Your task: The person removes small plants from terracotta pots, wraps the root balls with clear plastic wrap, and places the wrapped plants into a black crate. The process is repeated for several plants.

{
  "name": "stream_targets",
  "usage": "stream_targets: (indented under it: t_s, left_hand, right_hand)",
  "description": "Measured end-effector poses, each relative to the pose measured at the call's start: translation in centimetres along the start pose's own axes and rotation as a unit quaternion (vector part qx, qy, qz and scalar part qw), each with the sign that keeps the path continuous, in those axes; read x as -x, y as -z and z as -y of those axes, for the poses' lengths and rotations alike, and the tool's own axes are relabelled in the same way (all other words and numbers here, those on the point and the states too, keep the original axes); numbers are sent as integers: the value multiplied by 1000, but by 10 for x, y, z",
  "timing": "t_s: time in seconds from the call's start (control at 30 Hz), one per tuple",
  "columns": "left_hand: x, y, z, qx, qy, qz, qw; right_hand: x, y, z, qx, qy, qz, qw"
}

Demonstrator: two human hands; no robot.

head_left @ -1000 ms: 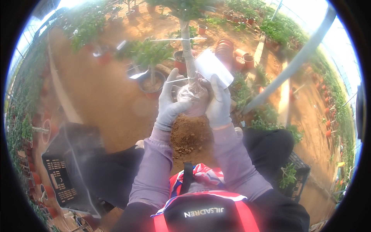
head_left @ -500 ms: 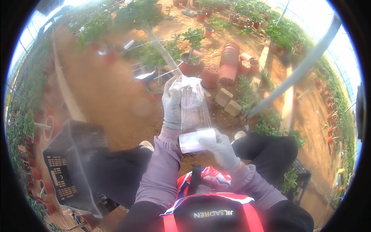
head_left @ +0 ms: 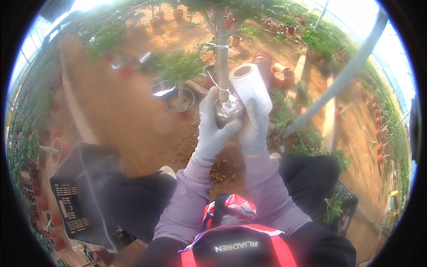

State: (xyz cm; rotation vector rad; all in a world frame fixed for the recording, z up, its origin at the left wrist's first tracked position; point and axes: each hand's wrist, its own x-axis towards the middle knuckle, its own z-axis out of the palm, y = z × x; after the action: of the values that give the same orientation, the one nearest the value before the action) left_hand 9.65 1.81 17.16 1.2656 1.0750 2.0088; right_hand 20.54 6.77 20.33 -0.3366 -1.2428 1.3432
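My gloved left hand (head_left: 208,133) is closed round the left and lower side of a plant's root ball (head_left: 228,109), which is wrapped in shiny clear film. From it the plant's bare trunk (head_left: 222,58) rises upright, with white ties round it and leaves at the top edge. In my gloved right hand (head_left: 253,130) is a roll of clear stretch film (head_left: 254,89), its hollow core end tilted up and away. The roll stands against the right side of the root ball. Both hands are close together, and the film between roll and root ball is hard to make out.
A potted plant (head_left: 180,100) stands ahead on the left. Stacked terracotta pots (head_left: 262,62) lie beyond the roll. A grey pole (head_left: 333,91) slants across the right. Black crates (head_left: 71,209) (head_left: 344,207) flank my legs.
The plant has gone from leaning left to upright. My right hand has carried the roll up and away from me to the root ball's right side. The long stretched film sheet no longer shows.
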Motion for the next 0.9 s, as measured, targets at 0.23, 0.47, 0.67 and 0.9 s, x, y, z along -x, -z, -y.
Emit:
stream_targets:
  t_s: [0.23,0.47,0.67,0.9]
  left_hand:
    - [-9,19,-13,257,150,128,946]
    - [-7,17,7,165,111,-74,977]
    - [1,26,13,310,124,-70,940]
    - [27,-5,-3,265,240,-5,934]
  right_hand:
    - [-5,8,0,-9,-41,-15,999]
    - [26,0,43,-151,-139,-25,978]
    - [76,37,-15,266,-179,105,941]
    - [28,111,-144,658,-33,154,737]
